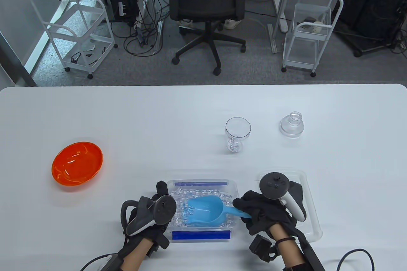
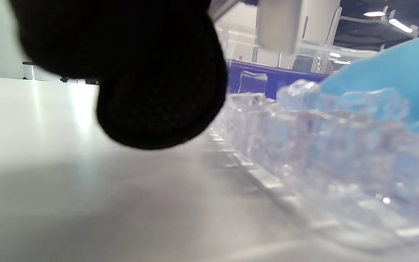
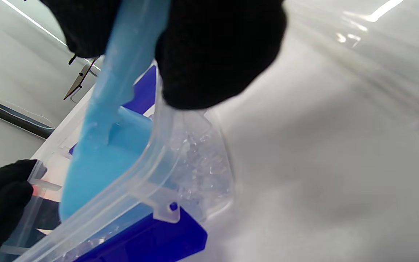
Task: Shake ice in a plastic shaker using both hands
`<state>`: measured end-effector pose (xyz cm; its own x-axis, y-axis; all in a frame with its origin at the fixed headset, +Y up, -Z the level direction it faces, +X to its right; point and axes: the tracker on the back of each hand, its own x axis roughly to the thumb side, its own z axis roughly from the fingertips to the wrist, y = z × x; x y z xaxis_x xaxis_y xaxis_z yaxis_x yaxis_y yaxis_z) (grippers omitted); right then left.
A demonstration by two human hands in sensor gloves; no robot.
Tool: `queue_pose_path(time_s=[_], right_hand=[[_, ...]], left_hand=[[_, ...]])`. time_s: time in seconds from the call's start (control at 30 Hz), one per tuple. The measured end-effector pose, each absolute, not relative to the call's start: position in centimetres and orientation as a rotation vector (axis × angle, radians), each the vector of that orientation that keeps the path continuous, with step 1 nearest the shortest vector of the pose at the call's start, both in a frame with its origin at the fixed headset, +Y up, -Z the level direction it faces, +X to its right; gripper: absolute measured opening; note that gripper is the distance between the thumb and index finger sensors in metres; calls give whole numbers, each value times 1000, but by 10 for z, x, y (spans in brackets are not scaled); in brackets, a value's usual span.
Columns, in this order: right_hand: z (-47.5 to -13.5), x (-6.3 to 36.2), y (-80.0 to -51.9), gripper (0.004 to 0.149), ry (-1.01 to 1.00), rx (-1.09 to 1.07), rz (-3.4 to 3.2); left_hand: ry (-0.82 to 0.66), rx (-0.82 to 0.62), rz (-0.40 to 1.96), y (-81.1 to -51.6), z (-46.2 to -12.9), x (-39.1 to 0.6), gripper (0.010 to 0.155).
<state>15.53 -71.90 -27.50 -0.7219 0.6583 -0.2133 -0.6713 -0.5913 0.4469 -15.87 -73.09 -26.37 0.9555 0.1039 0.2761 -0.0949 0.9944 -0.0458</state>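
A clear ice box (image 1: 202, 182) with blue clips stands at the table's near edge, full of ice cubes (image 1: 181, 210). A blue scoop (image 1: 205, 209) lies in it, bowl on the ice. My right hand (image 1: 246, 209) grips the scoop's handle, which runs between its fingers (image 3: 216, 54) in the right wrist view above the scoop (image 3: 100, 171). My left hand (image 1: 162, 194) rests against the box's left wall, one finger straight along it; a fingertip (image 2: 158, 91) hangs beside the ice (image 2: 326, 145). The clear shaker cup (image 1: 237, 132) stands upright farther back with a little ice at its bottom, its lid (image 1: 292, 124) to the right.
An orange bowl (image 1: 77, 163) sits at the left of the table. The box's clear lid (image 1: 306, 207) lies flat under my right wrist. Beyond the table's far edge stand an office chair (image 1: 206, 7) and two white carts.
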Motion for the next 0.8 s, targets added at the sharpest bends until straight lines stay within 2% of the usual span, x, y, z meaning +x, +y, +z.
queue_pose_path(time_s=[0.2,0.33,0.57,0.8], right_hand=[[-272,166,-731,50,646,-57,2154],[-267,167,-728,50,600,-52,2141],[-256,173,-697,49,489,-56,2180],[-259,182,-671,49,492,-100,2150]], left_hand=[[-287,-39,85,-730,-264,-158,60],[-286,-40,81,-730,-264,-158,60],[-288,-43,74,-730,-265,-158,60],[-287,-47,79,-730,-265,-158,60]])
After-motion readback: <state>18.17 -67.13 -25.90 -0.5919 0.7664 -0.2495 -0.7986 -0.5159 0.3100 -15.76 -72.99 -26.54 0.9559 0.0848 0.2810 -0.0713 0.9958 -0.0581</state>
